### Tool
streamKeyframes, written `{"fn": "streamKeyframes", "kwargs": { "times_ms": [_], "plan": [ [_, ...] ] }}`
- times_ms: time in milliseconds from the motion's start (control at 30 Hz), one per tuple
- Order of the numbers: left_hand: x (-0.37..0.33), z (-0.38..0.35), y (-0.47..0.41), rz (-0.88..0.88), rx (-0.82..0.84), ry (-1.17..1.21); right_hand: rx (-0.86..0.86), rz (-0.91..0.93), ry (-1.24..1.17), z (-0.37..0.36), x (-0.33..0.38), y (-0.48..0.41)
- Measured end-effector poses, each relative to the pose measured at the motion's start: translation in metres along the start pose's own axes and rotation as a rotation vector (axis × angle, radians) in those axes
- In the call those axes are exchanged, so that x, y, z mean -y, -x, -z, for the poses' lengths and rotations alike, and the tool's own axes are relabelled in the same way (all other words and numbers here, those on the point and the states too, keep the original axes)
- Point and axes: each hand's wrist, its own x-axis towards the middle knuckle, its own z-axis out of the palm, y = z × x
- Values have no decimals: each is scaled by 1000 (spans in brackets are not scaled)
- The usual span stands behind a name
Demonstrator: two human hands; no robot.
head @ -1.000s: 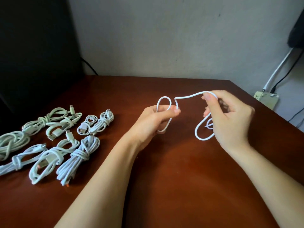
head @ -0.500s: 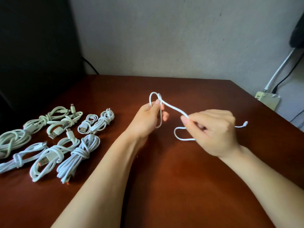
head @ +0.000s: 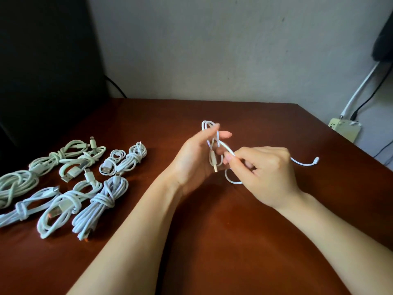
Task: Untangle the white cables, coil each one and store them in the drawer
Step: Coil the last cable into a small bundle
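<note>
A thin white cable [head: 221,144] is held above the middle of the brown table [head: 212,231]. My left hand [head: 195,160] grips a small coil of it, with loops sticking up past the fingers and a plug hanging in the palm. My right hand [head: 265,173] pinches a strand just right of the coil. The cable's free end [head: 315,161] trails off to the right above the tabletop, and a loop hangs under my right hand. No drawer is in view.
Several coiled and knotted white cables [head: 63,184] lie in rows on the left of the table. A dark object [head: 42,60] stands at the back left. A power strip [head: 344,127] and wall cables sit past the right edge.
My right hand has moved down and closer to the left hand, laying more cable onto the coil. The coil in my left hand has gained loops, and the free end has shortened.
</note>
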Motion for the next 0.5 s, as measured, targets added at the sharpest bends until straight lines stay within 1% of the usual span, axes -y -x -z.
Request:
{"fn": "streamKeyframes", "kwargs": {
  "times_ms": [67,133,267,333,400,500],
  "plan": [
    [2,-3,0,-18,1,-108,2,16,-8,-2,2,1],
    [4,-6,0,-43,-4,-176,39,63,-13,-6,3,3],
    [6,-5,-2,-83,-81,-178,153,108,17,-11,2,6],
    [6,-4,-3,-104,-74,-150,199,73,0,-11,1,6],
    [3,-4,-2,-128,-58,-84,226,-1,-86,-7,-1,4],
    [-1,-5,-2,-183,-31,1,214,-99,-202,-3,-3,4]
  ]
}}
